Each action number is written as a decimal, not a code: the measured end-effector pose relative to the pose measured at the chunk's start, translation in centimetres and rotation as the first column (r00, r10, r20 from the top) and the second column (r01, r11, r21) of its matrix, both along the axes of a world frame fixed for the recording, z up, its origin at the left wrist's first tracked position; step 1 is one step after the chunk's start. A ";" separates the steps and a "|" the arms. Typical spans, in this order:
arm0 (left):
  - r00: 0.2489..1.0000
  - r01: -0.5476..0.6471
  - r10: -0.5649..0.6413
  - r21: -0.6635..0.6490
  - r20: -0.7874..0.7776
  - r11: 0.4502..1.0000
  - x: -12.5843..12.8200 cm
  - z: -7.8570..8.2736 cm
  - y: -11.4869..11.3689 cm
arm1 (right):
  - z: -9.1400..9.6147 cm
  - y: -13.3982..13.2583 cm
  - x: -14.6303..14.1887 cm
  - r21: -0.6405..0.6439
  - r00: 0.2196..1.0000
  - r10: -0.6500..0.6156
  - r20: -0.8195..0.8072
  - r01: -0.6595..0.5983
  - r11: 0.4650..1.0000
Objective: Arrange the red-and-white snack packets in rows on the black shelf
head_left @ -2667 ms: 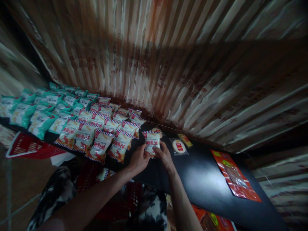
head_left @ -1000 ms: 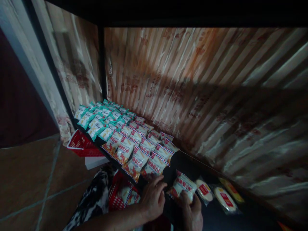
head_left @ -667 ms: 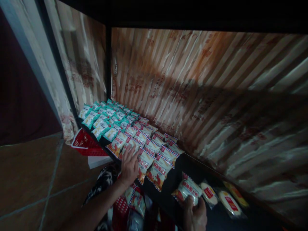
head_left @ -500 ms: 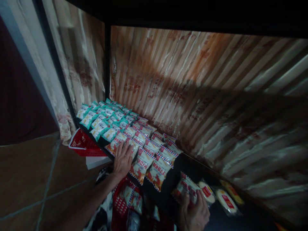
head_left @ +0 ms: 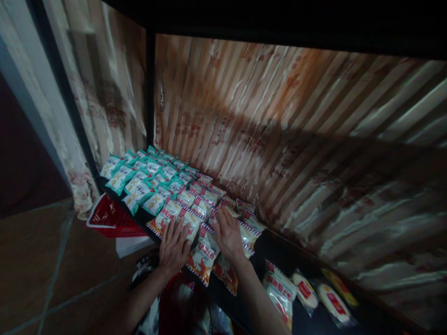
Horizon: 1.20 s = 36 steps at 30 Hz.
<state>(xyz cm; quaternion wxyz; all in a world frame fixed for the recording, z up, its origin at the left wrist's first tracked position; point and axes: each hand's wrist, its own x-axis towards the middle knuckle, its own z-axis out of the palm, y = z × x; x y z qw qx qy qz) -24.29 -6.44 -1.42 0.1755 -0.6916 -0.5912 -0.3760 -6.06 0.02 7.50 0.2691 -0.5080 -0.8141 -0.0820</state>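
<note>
Rows of red-and-white snack bags (head_left: 201, 255) with striped edges lie on a black shelf (head_left: 256, 279). My left hand (head_left: 173, 246) rests with spread fingers on the front bags of this group. Over the bags to its right lies my right hand (head_left: 228, 235), fingers stretched out, partly covering them. Neither hand is closed round a bag. One more red-and-white snack bag (head_left: 280, 292) lies apart to the right, beside my right forearm. Teal-and-white snack bags (head_left: 138, 191) fill the left end of the shelf.
Two clear packs with red labels (head_left: 334, 301) and a yellow pack (head_left: 340, 286) lie at the right. A red basket (head_left: 118, 228) stands on the floor at left by a white box (head_left: 132, 244). Another basket with packs is below the shelf, partly hidden. Pleated curtains (head_left: 279, 163) hang behind.
My right hand has let go of the snack bag on the right and moved left onto the grouped bags. My left hand stays on the front bags. The view has shifted slightly.
</note>
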 end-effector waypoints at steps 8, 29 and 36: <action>1.000 -0.015 0.015 -0.003 0.019 1.000 0.3 -0.3 0.2 | 1.5 2.6 -3.2 -0.224 0.974 0.015 0.228 0.037 0.974; 0.988 0.022 -0.017 -0.033 0.153 0.999 0.0 -1.0 0.4 | 0.2 3.2 -3.0 -0.168 1.000 -0.008 0.029 0.012 0.986; 0.979 0.143 -0.138 -0.019 0.148 0.990 0.1 -0.3 -1.6 | -0.8 -3.4 0.2 -0.013 0.966 -0.096 -0.240 0.096 0.995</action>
